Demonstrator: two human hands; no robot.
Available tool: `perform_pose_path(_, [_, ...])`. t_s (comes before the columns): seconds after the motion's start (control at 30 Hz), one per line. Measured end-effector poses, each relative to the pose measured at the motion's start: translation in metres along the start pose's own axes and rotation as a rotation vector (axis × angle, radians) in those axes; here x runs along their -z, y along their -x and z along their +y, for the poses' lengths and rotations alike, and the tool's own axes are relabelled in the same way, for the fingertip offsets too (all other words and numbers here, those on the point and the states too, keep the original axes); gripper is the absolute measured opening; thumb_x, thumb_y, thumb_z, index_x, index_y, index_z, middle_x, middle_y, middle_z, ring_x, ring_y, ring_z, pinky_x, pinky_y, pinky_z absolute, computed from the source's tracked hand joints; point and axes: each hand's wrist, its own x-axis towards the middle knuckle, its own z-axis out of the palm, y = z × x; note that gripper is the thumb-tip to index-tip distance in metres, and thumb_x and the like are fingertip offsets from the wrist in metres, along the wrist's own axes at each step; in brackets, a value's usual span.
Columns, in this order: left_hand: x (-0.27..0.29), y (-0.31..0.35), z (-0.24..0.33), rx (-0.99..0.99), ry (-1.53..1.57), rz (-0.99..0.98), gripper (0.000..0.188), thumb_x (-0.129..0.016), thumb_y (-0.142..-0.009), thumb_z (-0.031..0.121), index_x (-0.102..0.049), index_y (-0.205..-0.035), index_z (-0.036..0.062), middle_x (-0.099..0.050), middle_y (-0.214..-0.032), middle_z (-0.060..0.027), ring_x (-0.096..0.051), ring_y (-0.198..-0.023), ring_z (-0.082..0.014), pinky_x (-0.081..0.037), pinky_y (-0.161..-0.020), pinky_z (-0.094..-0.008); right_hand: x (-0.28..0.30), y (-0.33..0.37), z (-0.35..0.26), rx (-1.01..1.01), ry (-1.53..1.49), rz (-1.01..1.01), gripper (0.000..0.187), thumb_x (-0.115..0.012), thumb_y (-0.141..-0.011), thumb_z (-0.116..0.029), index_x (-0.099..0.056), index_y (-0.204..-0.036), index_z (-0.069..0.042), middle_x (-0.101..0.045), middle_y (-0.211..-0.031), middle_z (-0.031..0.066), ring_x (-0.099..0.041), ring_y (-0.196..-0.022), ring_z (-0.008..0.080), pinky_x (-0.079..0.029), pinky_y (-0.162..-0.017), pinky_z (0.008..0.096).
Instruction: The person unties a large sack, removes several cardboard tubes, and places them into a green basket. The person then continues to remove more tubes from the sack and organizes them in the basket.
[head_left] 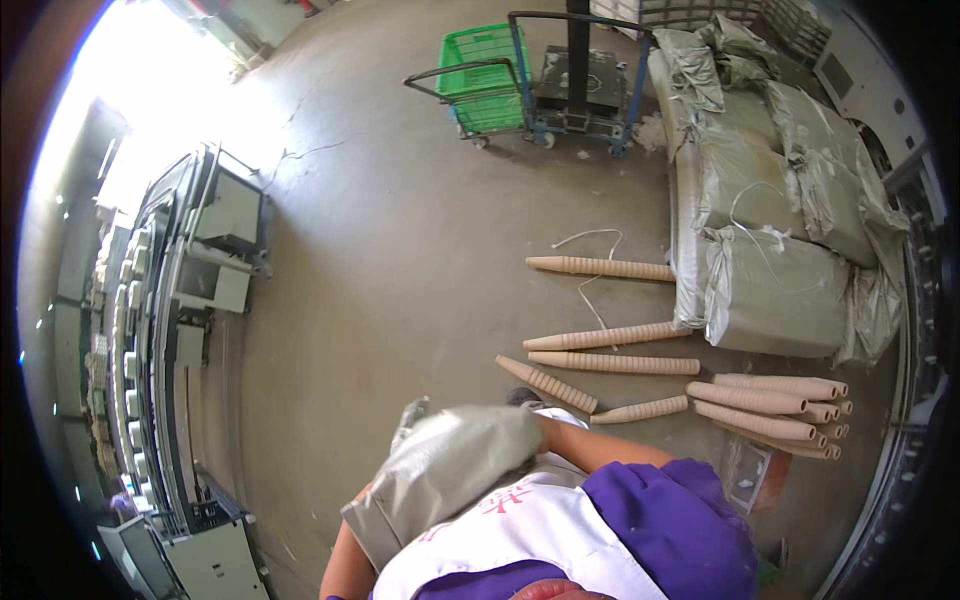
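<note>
A crumpled grey-white plastic sack (pixel 450 455) is up against the front of my body, over the white apron (pixel 500 540). My right forearm comes in from the right, and my right hand (pixel 543 432) is at the sack's right edge, its fingers hidden. The sack covers my left hand fully; only the left forearm shows below it. Beyond the right arm, stacks of nested tan cones (pixel 612 362) lie on the floor. More of these cones (pixel 750 398) are heaped farther right.
A green crate (pixel 487 75) sits on a trolley at the back, next to a scale (pixel 580 85) on a wheeled frame. Stuffed grey sacks (pixel 775 300) are piled at right. White cord (pixel 590 290) lies on the floor. A long machine (pixel 165 330) lines the left side.
</note>
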Motion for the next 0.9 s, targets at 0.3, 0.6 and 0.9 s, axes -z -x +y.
perform_pose_path(0.3, [0.109,-0.097,0.146,-0.079,-0.171,-0.087,0.048,-0.060,-0.082,0.023,-0.047,-0.124,0.0016,-0.057,-0.117,-0.0153,-0.056,-0.105,-0.0265,-0.041,-0.093,-0.0372,0.052,-0.039,-0.151,0.495,-0.578,0.271,0.079,-0.033,-0.088,-0.064,-0.028,-0.141,-0.006,-0.052,-0.124,0.0110,-0.052,-0.109,0.0216,-0.040,-0.094,0.0360])
perform_pose_path(0.6, [0.205,-0.215,0.409,-0.586,-0.577,-0.304,0.048,-0.060,-0.083,0.023,-0.047,-0.124,0.0019,-0.057,-0.117,-0.0148,-0.055,-0.106,-0.0257,-0.041,-0.093,-0.0368,0.062,-0.065,-0.125,0.457,-0.213,1.338,0.055,-0.045,-0.093,-0.043,-0.036,-0.136,-0.010,-0.060,-0.113,0.0120,-0.058,-0.099,0.0201,-0.042,-0.088,0.0323])
perform_pose_path(0.9, [0.224,-0.196,0.589,-1.019,-0.494,-0.415,0.048,-0.060,-0.083,0.024,-0.047,-0.124,0.0021,-0.057,-0.117,-0.0144,-0.055,-0.107,-0.0248,-0.041,-0.093,-0.0364,0.029,-0.224,-0.198,0.656,-0.087,1.041,0.094,-0.067,-0.081,-0.036,0.000,-0.145,-0.018,-0.017,-0.148,0.0130,-0.027,-0.131,0.0282,-0.037,-0.095,0.0363])
